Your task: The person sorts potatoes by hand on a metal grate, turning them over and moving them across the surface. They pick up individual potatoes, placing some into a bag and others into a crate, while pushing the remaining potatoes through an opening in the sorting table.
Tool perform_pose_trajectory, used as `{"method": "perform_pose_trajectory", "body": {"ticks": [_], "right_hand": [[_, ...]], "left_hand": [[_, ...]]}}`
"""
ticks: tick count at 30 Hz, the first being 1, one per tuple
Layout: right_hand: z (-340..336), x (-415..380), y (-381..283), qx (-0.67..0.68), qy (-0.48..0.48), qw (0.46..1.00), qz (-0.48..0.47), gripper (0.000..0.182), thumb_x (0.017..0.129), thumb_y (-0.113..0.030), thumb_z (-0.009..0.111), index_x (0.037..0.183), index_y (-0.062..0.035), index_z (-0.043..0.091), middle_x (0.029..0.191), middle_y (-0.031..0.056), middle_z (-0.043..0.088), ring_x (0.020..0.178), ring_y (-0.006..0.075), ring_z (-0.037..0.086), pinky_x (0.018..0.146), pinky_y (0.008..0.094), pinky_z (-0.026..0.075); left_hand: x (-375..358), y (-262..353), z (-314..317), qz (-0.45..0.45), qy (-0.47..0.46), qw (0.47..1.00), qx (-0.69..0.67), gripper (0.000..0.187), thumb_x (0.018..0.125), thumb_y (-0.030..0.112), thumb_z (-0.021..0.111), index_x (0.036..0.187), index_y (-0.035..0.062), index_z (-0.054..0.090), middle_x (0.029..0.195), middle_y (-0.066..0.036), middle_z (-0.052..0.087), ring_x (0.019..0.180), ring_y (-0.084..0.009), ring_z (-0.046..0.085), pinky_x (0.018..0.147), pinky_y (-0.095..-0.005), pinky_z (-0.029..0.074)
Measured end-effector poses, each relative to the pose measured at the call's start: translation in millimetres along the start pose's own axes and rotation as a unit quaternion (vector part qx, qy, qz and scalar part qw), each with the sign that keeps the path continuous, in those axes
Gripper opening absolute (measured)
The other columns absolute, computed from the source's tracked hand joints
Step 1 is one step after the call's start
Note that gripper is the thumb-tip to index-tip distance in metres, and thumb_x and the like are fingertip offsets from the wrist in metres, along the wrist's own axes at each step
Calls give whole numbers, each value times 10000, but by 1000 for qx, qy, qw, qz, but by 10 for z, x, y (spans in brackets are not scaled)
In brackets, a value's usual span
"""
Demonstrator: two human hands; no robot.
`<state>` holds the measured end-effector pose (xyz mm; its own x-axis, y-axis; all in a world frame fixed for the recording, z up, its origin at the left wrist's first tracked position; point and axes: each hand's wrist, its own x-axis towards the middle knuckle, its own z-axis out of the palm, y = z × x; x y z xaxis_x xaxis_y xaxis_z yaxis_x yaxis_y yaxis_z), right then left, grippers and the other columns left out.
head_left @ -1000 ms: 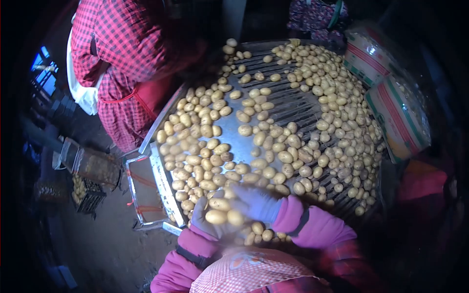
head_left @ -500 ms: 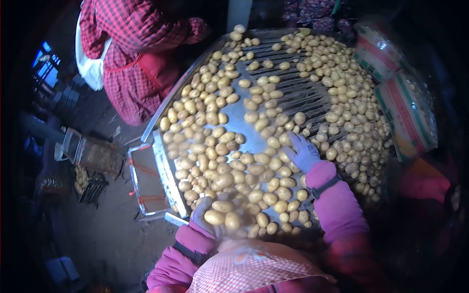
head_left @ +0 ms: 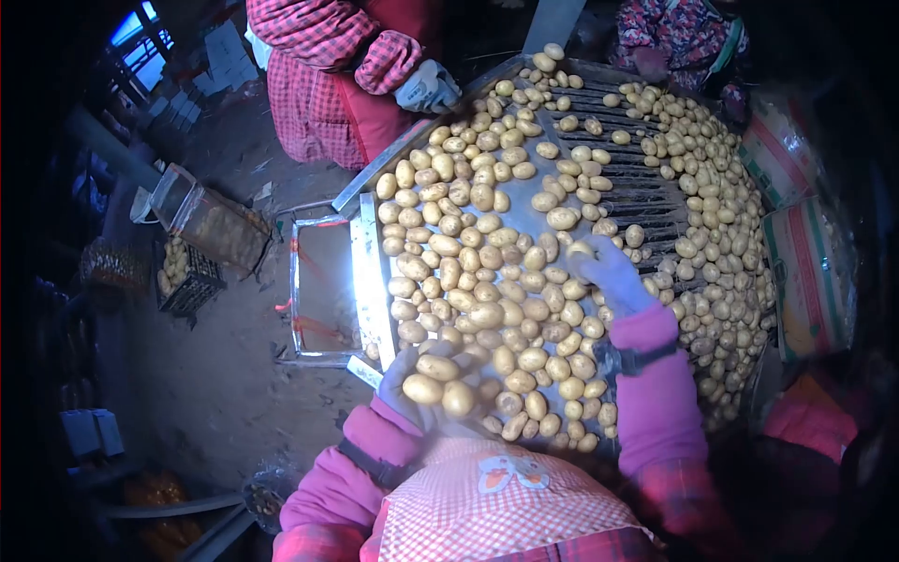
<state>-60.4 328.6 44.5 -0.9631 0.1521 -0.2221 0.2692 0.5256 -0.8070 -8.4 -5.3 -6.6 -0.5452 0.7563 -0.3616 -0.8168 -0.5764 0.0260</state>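
Gloved and cupped, my left hand (head_left: 404, 385) holds several potatoes (head_left: 437, 367) near the front left of the sorting table (head_left: 376, 290), close to my checked apron (head_left: 506, 487). My right hand (head_left: 613, 273), also gloved, is over the middle of the table, its fingers closed around a potato (head_left: 581, 251). Loose yellow potatoes (head_left: 482, 314) cover the metal surface around both hands. Past my right hand, more potatoes (head_left: 712, 244) lie heaped along the right side, beside dark slats (head_left: 637, 192).
A co-worker in red checks (head_left: 318, 84) stands at the far left, a gloved hand (head_left: 428, 89) at the table edge. Another person (head_left: 679, 42) is at the far end. Printed sacks (head_left: 807, 276) line the right. A framed chute (head_left: 323, 281) and a potato crate (head_left: 190, 272) are left.
The view has turned, shifting the table rightward. My right hand has closed on a potato and lifted it slightly. My left hand still holds its potatoes. The co-worker's gloved hand now shows.
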Motion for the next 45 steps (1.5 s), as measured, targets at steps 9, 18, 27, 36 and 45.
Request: {"method": "perform_pose_trajectory", "body": {"ticks": [9, 18, 27, 36, 45], "right_hand": [[978, -317, -480, -401, -129, 900, -108, 415, 810, -269, 683, 1201, -171, 585, 1181, 159, 610, 1105, 288, 604, 865, 435, 501], [1201, -211, -433, -454, -120, 879, -81, 333, 864, -285, 627, 1175, -168, 596, 1132, 111, 652, 1066, 284, 633, 842, 430, 523], [1643, -1256, -428, 104, -10, 994, -13, 432, 877, -340, 676, 1192, -67, 563, 924, 129, 632, 855, 193, 594, 771, 350, 499], [1834, -1929, -607, -391, -64, 897, -195, 475, 873, -230, 566, 1329, -110, 503, 1418, 103, 418, 1342, 331, 339, 1099, 408, 324], [1804, -2654, -1084, 633, 118, 765, 10, 192, 1012, -277, 488, 1026, -130, 612, 904, -70, 555, 859, 26, 487, 750, 172, 386]], "left_hand": [[-51, 91, 81, -22, -23, 992, -126, 686, 917, 611, 385, 1410, 137, 435, 1390, -193, 466, 1261, -461, 432, 979, -679, 376], [-47, 200, 175, -29, 20, 995, -91, 597, 945, 541, 396, 1379, 137, 463, 1345, -167, 509, 1207, -449, 488, 949, -712, 378], [-9, 250, 370, -202, 44, 974, 91, 683, 922, 518, 382, 1418, 49, 392, 1380, -187, 483, 1230, -374, 503, 1034, -538, 407], [-331, 144, 1123, -359, 76, 911, 190, 602, 904, 444, 460, 1344, 32, 458, 1271, -192, 555, 1128, -326, 559, 952, -446, 466], [-302, -269, 1102, -412, 29, 868, 276, 549, 914, 421, 460, 1298, 29, 493, 1227, -174, 577, 1082, -296, 574, 916, -424, 480]]}}
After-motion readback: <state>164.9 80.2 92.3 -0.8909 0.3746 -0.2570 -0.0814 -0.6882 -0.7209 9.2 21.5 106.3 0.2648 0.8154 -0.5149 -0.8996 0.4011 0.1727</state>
